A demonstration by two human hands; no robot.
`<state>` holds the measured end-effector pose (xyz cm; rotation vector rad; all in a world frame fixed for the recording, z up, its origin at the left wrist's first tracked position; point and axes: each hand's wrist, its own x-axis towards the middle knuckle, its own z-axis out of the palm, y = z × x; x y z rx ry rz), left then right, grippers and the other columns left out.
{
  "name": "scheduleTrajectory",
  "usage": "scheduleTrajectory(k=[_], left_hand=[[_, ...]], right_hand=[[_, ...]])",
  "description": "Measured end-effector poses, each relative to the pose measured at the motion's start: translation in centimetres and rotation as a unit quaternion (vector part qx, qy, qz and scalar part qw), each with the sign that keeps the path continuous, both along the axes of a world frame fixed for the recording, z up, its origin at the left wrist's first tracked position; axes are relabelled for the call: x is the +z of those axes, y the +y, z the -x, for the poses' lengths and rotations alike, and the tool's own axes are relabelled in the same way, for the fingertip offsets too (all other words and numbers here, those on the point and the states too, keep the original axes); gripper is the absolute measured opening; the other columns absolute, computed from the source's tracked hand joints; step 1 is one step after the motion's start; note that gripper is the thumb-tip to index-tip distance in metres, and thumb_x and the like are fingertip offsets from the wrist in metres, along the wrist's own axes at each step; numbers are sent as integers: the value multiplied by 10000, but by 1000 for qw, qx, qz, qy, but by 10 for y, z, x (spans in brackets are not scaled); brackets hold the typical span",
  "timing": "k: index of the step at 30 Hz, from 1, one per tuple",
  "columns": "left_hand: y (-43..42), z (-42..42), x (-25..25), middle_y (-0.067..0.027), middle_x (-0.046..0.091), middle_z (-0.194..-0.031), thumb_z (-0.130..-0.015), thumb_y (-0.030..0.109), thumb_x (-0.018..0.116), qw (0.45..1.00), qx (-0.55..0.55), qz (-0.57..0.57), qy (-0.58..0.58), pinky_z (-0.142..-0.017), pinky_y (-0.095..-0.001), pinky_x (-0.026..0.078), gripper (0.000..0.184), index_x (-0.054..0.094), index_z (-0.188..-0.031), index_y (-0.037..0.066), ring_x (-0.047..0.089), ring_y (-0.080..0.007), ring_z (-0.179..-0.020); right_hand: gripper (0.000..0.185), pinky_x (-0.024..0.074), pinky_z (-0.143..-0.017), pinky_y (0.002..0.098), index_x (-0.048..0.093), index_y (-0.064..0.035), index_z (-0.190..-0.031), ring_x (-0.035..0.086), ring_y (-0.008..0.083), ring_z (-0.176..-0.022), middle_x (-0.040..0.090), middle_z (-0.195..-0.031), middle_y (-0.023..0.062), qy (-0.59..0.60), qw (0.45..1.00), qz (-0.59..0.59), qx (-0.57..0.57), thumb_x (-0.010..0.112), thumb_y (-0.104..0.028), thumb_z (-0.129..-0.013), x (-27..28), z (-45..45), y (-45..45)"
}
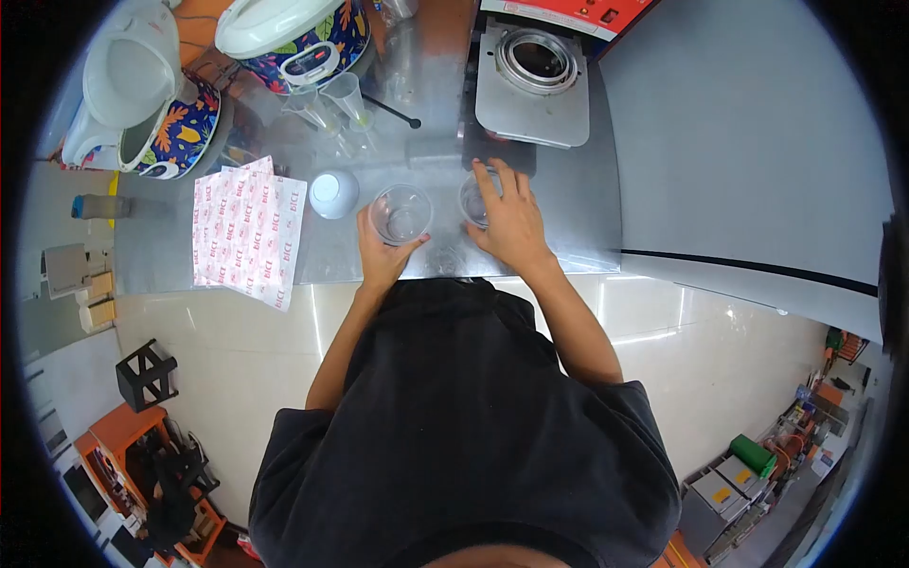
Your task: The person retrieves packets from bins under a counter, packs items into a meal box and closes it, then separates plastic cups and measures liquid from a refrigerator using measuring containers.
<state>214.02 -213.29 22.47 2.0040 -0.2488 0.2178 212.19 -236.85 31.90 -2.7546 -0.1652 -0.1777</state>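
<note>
A clear plastic cup [401, 214] stands upright on the steel counter near its front edge. My left hand [383, 257] is curled round the near side of that cup, thumb on its right. To the right, my right hand [513, 216] grips a second clear plastic cup [473, 201] from above and the side, covering part of it. Both cups look to have nothing in them. Left of my left hand sits a small white round container [333, 194], and beyond it lie sheets of red-printed white paper [248, 232].
A red machine [578, 13] with a metal plate and ring holder [538, 64] stands at the back right. Patterned pots with white lids [308, 43] fill the back left. Clear measuring cups [348, 98] and a black-tipped stick [396, 114] lie nearby. A grey panel [720, 142] borders the right.
</note>
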Motion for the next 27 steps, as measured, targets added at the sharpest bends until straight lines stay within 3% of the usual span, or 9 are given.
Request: scheduleTrajectory(k=[4,7,9,12,16,21,23,25,27], left_hand=[[0,-19,5,-160,587,-1262,-632,247,958,999,-14,50,0,-977,-405,483,898,486,-1349,-15,600,-308,-1166],[3,-31,8,-168,605,-1231,-644,225,945,997,-64,31,-1,-952,-402,495,864,497,-1341,-16,613,-319,-1137],[2,-34,4,-175,608,-1240,-653,251,935,997,-79,13,0,-964,-419,470,858,499,-1347,-6,598,-329,-1169],[0,-37,-11,-181,602,-1267,-659,291,925,996,-83,-23,-7,-984,-439,426,877,489,-1364,1,577,-339,-1200],[1,-38,-22,-176,594,-1291,-658,318,921,996,-83,-29,-22,-1002,-451,390,921,461,-1391,2,558,-340,-1220],[2,-37,-24,-186,572,-1317,-644,291,931,996,-79,-29,-1,-1010,-459,397,1004,398,-1442,-5,535,-359,-1242],[2,-36,-14,-198,548,-1337,-640,272,933,997,-79,-27,-1,-1016,-466,400,1013,389,-1448,-8,527,-372,-1244],[4,-32,-4,-210,523,-1358,-637,253,935,997,-73,-25,2,-1023,-474,403,1022,380,-1454,-10,519,-386,-1246],[9,-28,-1,-202,477,-1389,-658,208,931,997,-62,-24,-39,-1015,-439,424,998,373,-1455,-15,530,-352,-1213]], right_hand=[[1085,475,-1020,479,337,-94,-1536,452,426,-1270,353,-1500,211,-38,998,-34,-34,900,-224,-617,6,-3,13],[1206,470,-1039,469,268,-92,-1566,423,431,-1328,317,-1520,235,-54,984,-146,-82,942,-195,-571,5,-2,20],[1399,453,-1061,483,68,-107,-1603,392,427,-1376,274,-1538,261,-70,959,-253,-103,973,-160,-536,-5,2,18],[1519,446,-1056,506,-105,-123,-1587,408,418,-1368,264,-1539,269,-45,920,-363,-142,984,-131,-529,-27,13,20],[1544,462,-1035,525,-183,-126,-1565,441,414,-1336,258,-1538,268,-35,900,-398,-177,980,-123,-550,-38,25,22],[1345,522,-957,474,-38,-85,-1587,502,372,-1264,315,-1505,247,-44,861,-398,-312,926,-119,-649,-42,63,18],[1231,550,-936,437,19,-131,-1594,497,338,-1267,341,-1497,211,-92,823,-436,-352,879,-71,-714,-53,90,4],[977,552,-932,395,153,-110,-1573,514,298,-1229,386,-1452,184,-183,774,-440,-417,775,5,-828,-43,118,-12],[806,513,-943,363,185,-31,-1545,527,241,-1207,403,-1437,159,-285,754,-324,-495,693,-35,-919,-35,151,-50]])
